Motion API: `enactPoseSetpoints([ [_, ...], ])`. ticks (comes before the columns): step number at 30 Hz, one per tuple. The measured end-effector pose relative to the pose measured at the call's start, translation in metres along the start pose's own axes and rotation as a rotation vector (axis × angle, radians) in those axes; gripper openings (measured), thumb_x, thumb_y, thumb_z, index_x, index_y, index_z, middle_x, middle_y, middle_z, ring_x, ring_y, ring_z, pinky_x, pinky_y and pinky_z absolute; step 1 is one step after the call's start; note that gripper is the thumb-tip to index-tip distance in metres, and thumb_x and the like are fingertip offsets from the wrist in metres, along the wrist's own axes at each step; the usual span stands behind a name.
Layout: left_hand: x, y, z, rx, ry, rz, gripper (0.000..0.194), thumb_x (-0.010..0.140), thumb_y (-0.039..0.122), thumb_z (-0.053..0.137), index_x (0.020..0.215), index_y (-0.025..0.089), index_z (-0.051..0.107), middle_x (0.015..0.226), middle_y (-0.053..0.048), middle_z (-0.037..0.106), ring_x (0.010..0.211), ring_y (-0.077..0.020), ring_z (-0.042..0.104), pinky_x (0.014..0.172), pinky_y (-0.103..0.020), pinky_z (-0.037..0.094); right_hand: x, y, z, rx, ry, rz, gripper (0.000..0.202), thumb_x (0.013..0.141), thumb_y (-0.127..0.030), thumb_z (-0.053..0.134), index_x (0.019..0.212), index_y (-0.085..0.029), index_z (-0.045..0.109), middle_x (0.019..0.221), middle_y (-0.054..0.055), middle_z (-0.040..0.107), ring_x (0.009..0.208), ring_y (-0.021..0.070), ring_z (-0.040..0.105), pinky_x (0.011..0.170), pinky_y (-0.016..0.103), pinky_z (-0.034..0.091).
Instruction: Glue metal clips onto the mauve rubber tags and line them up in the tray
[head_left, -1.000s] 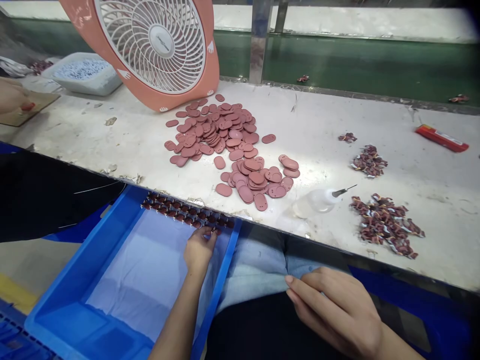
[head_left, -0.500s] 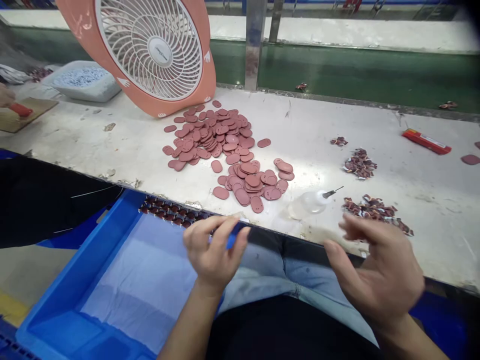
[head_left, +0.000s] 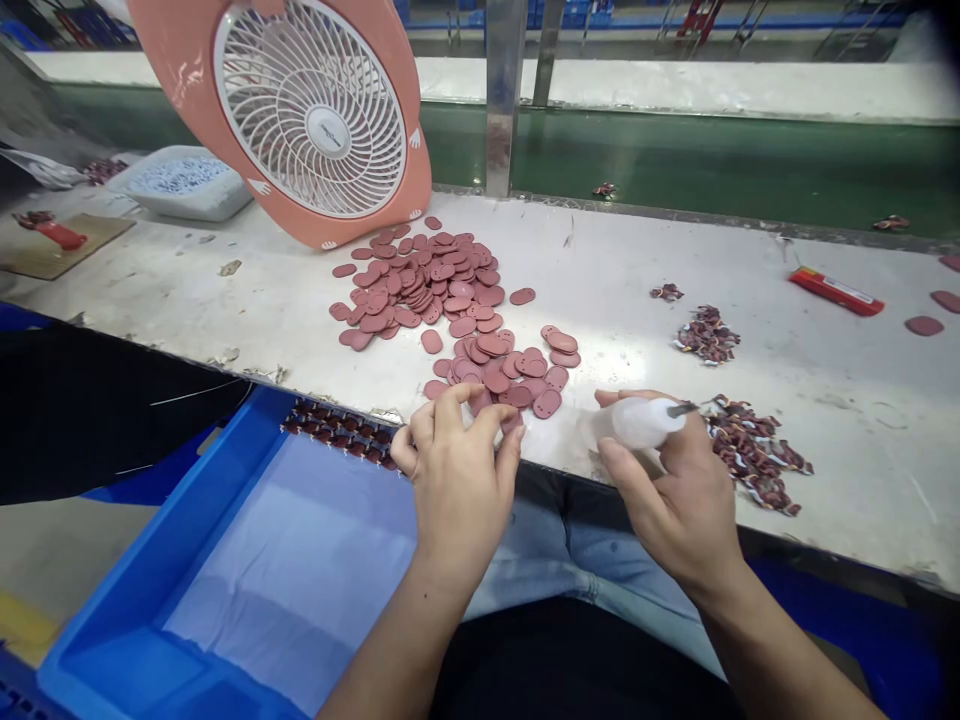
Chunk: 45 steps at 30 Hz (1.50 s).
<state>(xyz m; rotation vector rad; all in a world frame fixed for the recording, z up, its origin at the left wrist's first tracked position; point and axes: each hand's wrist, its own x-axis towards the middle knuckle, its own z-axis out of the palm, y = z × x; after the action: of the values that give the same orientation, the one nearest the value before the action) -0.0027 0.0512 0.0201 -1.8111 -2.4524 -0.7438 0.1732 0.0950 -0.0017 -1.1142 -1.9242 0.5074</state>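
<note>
My right hand point(head_left: 679, 500) is wrapped around a translucent squeeze bottle point(head_left: 637, 423), which lies tilted with its dark needle tip pointing right. At the near edge of the pile of flat, reddish-brown oval pieces point(head_left: 491, 355), my left hand point(head_left: 461, 480) has thumb and forefinger pinched on one oval piece point(head_left: 512, 421). Several of the ovals carry small holes. Just right of the bottle's tip lies a heap of small brown, bow-like pieces point(head_left: 757, 455), with a smaller heap point(head_left: 709, 335) behind it.
An orange fan point(head_left: 330, 130) stands behind the ovals. Below the table edge at left sits a blue crate point(head_left: 150, 560) with a pale sheet and rows of dark pieces point(head_left: 341, 428). A red packet point(head_left: 836, 291) lies at right, a white tray point(head_left: 187, 185) at far left.
My right hand has moved left and taken hold of the squeeze bottle, lifting its tip. My left hand has moved up and right to the ovals and pinched one.
</note>
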Motion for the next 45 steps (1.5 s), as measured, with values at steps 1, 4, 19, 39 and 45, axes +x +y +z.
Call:
enactPoseSetpoints([
  [1, 0.002, 0.002, -0.003, 0.014, -0.020, -0.003, 0.017, 0.089, 0.035, 0.060, 0.100, 0.030, 0.072, 0.127, -0.006, 0.060, 0.115, -0.0314, 0.048, 0.091, -0.052, 0.029, -0.003, -0.001, -0.001, 0.041, 0.006, 0.001, 0.030, 0.101, -0.039, 0.054, 0.123, -0.018, 0.050, 0.115, 0.006, 0.057, 0.102, 0.0218, 0.057, 0.085, 0.031, 0.044],
  [4, 0.004, 0.005, -0.008, 0.076, -0.032, -0.006, 0.020, 0.089, 0.034, 0.060, 0.104, 0.027, 0.070, 0.128, -0.009, 0.060, 0.115, -0.0329, 0.048, 0.092, -0.053, 0.028, -0.011, -0.001, -0.004, 0.124, 0.025, -0.013, 0.029, 0.098, -0.035, 0.056, 0.120, -0.017, 0.051, 0.114, 0.006, 0.057, 0.105, 0.0225, 0.057, 0.087, 0.031, 0.045],
  [19, -0.002, 0.008, -0.012, 0.021, -0.152, 0.046, 0.016, 0.091, 0.026, 0.057, 0.106, 0.022, 0.062, 0.114, -0.006, 0.065, 0.108, -0.0285, 0.052, 0.093, -0.049, 0.028, -0.034, -0.001, -0.006, 0.353, -0.050, 0.123, 0.034, 0.098, -0.035, 0.058, 0.126, -0.018, 0.050, 0.106, 0.006, 0.058, 0.093, 0.0213, 0.057, 0.082, 0.030, 0.046],
  [39, -0.050, 0.001, 0.006, -1.918, -0.436, -0.425, 0.035, 0.060, 0.044, 0.086, 0.087, 0.024, 0.077, 0.078, 0.002, 0.065, 0.059, -0.0063, 0.058, 0.050, -0.014, 0.047, -0.041, -0.023, -0.023, 0.997, -0.511, 0.535, 0.051, 0.102, -0.060, 0.041, 0.132, -0.024, 0.021, 0.084, 0.005, 0.052, 0.060, 0.0174, 0.054, 0.043, 0.022, 0.049],
  [45, -0.054, -0.004, 0.010, -2.009, -0.476, -0.523, 0.036, 0.064, 0.047, 0.082, 0.092, 0.026, 0.076, 0.086, -0.002, 0.077, 0.066, -0.0119, 0.070, 0.046, -0.012, 0.052, -0.048, -0.018, -0.066, 0.189, -0.279, 0.146, 0.031, 0.097, -0.035, 0.060, 0.126, -0.026, 0.051, 0.112, 0.005, 0.059, 0.091, 0.0180, 0.064, 0.072, 0.017, 0.058],
])
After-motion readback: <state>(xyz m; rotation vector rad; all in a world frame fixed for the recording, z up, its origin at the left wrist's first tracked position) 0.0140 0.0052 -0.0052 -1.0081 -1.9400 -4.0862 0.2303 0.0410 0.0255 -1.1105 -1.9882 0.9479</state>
